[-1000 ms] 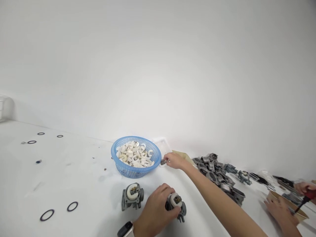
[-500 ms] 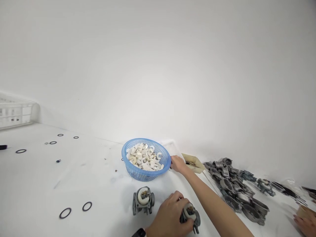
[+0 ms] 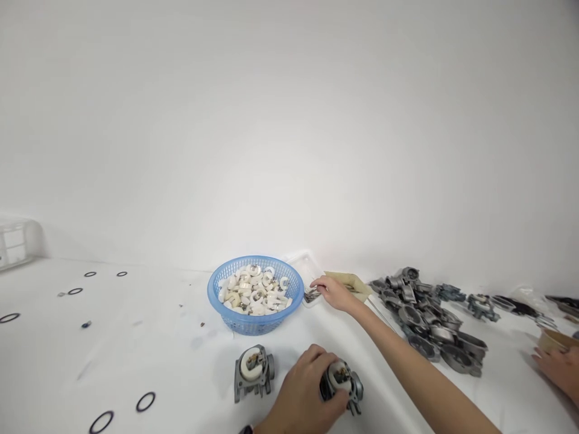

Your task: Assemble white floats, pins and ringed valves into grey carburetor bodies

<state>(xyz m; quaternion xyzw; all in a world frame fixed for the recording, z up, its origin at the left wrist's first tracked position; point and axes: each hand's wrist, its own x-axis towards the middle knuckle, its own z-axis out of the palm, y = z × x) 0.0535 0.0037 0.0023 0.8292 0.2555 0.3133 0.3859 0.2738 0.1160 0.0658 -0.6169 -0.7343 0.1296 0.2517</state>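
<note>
My left hand [image 3: 304, 392] is wrapped round a carburetor body [image 3: 342, 381] with a white float on top, resting on the white table. Beyond it, my right hand [image 3: 335, 290] reaches over a small clear tray [image 3: 307, 265] that has thin metal pieces in it. Its fingers are pinched together at the tray's near right part; what they hold, if anything, is too small to make out. A second carburetor [image 3: 253, 369] with a white float stands just left of my left hand. Behind these sits a blue basket [image 3: 256, 325] heaped with white floats.
A yellowish open container [image 3: 359, 288] lies beside my right wrist. Grey carburetor castings [image 3: 425, 325] are piled at the right. Black rubber rings [image 3: 145, 401] lie scattered at the left. Another person's hand [image 3: 561, 364] is at the right edge. A white wall rises behind the table.
My right hand has come out from behind the basket's right rim and now shows over the clear tray. The view has shifted slightly. My left hand still holds the carburetor.
</note>
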